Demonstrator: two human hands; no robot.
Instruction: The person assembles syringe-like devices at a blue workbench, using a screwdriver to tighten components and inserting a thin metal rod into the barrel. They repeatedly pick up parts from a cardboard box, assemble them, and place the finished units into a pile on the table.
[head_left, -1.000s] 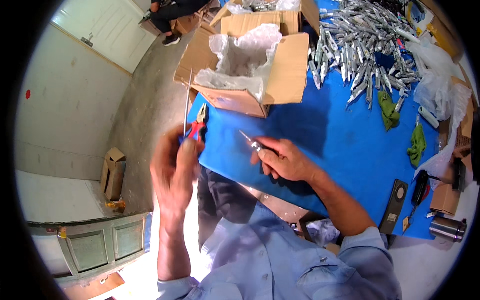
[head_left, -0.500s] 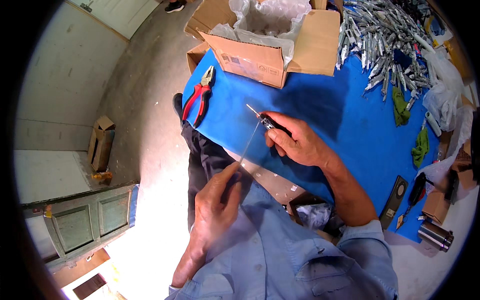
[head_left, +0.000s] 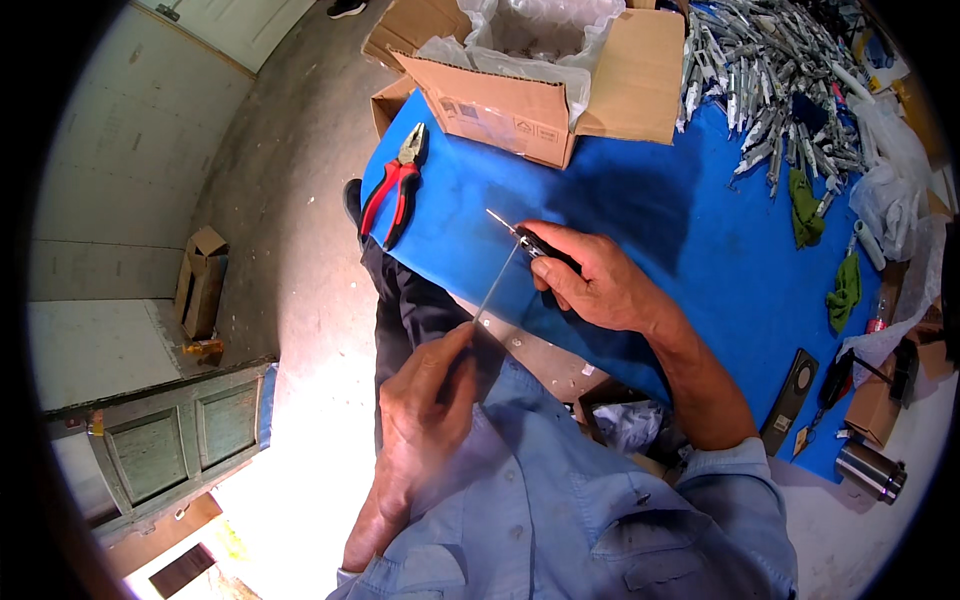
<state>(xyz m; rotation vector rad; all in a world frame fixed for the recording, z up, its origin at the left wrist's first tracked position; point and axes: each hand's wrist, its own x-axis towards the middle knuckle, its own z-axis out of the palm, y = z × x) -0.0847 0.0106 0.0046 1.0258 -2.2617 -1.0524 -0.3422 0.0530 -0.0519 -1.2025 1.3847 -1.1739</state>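
Note:
Over the near edge of the blue-covered table, my right hand is closed around a small black handheld tool. A thin, copper-coloured pin sticks out from the tool toward the upper left. My left hand, lower and nearer my body, pinches the lower end of a thin, straight, pale rod. The rod's upper end meets the front of the black tool; whether it goes inside cannot be seen. Red-and-black pliers lie on the table to the left of my right hand.
An open cardboard box lined with clear plastic stands at the table's far side. Many slim grey-white pieces are heaped at the far right. Green cloths, a flat grey bar and a steel cylinder lie along the right.
The whole view has shifted slightly. My left hand stays pinched on the rod and my right hand stays closed on the black tool, both almost unmoved.

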